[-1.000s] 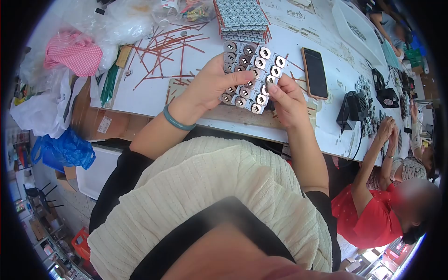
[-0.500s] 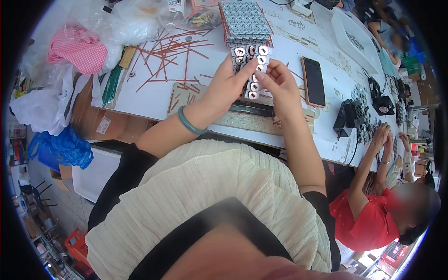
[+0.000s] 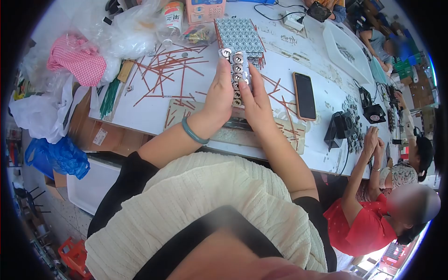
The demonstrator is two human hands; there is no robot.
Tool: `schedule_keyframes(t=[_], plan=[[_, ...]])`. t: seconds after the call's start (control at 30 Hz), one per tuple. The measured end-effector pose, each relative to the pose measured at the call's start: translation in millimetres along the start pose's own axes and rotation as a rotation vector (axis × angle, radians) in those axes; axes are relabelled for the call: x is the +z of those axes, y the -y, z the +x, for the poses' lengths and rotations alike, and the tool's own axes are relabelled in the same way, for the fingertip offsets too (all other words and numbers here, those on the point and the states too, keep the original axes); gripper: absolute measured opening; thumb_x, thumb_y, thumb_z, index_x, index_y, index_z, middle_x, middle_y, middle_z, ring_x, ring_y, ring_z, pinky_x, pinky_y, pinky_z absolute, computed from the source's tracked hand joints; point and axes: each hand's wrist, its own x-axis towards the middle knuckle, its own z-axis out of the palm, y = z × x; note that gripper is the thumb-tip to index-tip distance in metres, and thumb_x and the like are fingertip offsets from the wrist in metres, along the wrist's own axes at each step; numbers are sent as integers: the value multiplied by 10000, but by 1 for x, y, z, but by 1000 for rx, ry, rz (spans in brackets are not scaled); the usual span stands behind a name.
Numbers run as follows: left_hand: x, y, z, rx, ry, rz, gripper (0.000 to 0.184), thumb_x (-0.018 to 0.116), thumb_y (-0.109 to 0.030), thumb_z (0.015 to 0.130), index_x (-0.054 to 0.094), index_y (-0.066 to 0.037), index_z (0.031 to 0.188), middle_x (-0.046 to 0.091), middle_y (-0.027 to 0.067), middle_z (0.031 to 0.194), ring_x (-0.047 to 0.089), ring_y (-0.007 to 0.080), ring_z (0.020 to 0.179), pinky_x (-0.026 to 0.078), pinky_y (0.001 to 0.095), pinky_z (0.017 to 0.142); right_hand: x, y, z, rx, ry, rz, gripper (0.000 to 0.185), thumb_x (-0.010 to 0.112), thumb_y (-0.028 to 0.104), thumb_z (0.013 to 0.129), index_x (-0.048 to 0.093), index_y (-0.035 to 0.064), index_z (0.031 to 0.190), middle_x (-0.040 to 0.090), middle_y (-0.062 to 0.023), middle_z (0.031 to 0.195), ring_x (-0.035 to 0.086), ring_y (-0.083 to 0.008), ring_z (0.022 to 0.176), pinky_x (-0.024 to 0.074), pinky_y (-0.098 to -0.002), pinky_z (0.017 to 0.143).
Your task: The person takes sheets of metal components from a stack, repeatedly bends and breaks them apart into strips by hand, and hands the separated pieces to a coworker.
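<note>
Between my two hands is a bundle of small boards with round metal parts (image 3: 237, 68), held upright and narrow. My left hand (image 3: 218, 91), with a green bangle on its wrist, presses on the bundle's left side. On the right side my right hand (image 3: 255, 100) grips it, its thumb on the front. Right behind the bundle stands a stack of patterned boards (image 3: 238, 35) with red-brown strips at its edges. Below my hands lies a pale board (image 3: 228, 135) with a dark bar, partly hidden by my wrists.
Loose red-brown strips (image 3: 163, 70) lie left of my hands. A phone (image 3: 304, 95), a black device (image 3: 338, 128) and a white tray (image 3: 345, 51) are to the right. Plastic bags (image 3: 126, 42) fill the back left. A co-worker in red (image 3: 361, 224) sits at the right.
The boards, spread out wide at first, are now folded or stacked into a narrow bundle. My hands have come closer together. The camera view has shifted somewhat.
</note>
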Motion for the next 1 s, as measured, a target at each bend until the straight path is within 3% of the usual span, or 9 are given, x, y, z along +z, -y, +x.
schedule_keyframes(t=[0.1,0.2,0.3,0.33,0.43,0.47,0.6,0.77,1.0], plan=[[-1,0,3,-22,71,66,591,288,-533,959,465,-31,1215,569,45,1009,550,119,912,459,250,767,-5,10,3,-68,11,-47,528,524,127,910,301,-53,1354,462,-248,1287,488,-309,1178,380,-326,964],[-9,-8,9,-52,216,151,561,315,-515,963,446,-52,1252,555,54,1057,537,114,938,456,253,761,-20,13,3,-51,99,-172,548,548,118,890,309,-2,1369,497,-245,1248,516,-319,1149,404,-342,946],[-30,-34,23,55,323,449,475,413,-427,961,425,-82,1288,539,63,1111,526,120,974,459,291,777,-56,12,18,-104,367,-311,582,580,106,854,328,75,1377,543,-220,1182,562,-347,1059,446,-373,890],[-42,-39,34,90,431,589,484,597,-298,878,438,-104,1291,527,71,1156,527,148,1003,454,327,801,-64,1,19,-135,381,-419,587,613,107,809,380,128,1347,566,-197,1131,581,-366,964,474,-412,808],[-44,-49,40,284,749,1156,580,721,-212,755,469,-84,1262,549,80,1144,539,188,1008,445,344,832,-65,-24,24,-226,485,-640,533,623,122,795,430,103,1292,586,-183,1071,580,-372,912,471,-434,760],[-50,-37,47,309,762,1194,611,760,-177,673,506,-85,1221,566,103,1122,550,245,994,441,351,844,-62,-28,24,-192,505,-674,514,630,147,787,443,90,1263,603,-168,1027,576,-355,907,464,-443,750],[-64,-9,51,419,634,1320,513,747,-166,661,551,-80,1127,567,122,1022,545,302,942,445,353,821,-61,-32,29,-206,497,-747,470,663,202,779,508,72,1203,606,-158,1034,572,-348,934,462,-410,799],[-70,-5,53,364,634,1273,450,759,-226,662,575,-84,1047,541,113,960,552,299,913,456,367,779,-68,-48,27,-196,367,-718,358,696,255,731,626,60,1023,624,-127,971,588,-308,880,475,-401,762],[-70,-9,52,307,610,1257,445,759,-204,662,597,-70,1055,537,112,958,551,278,923,454,347,796,-69,-45,28,-120,376,-660,456,755,248,660,617,87,1064,614,-100,946,594,-297,884,484,-382,756]])
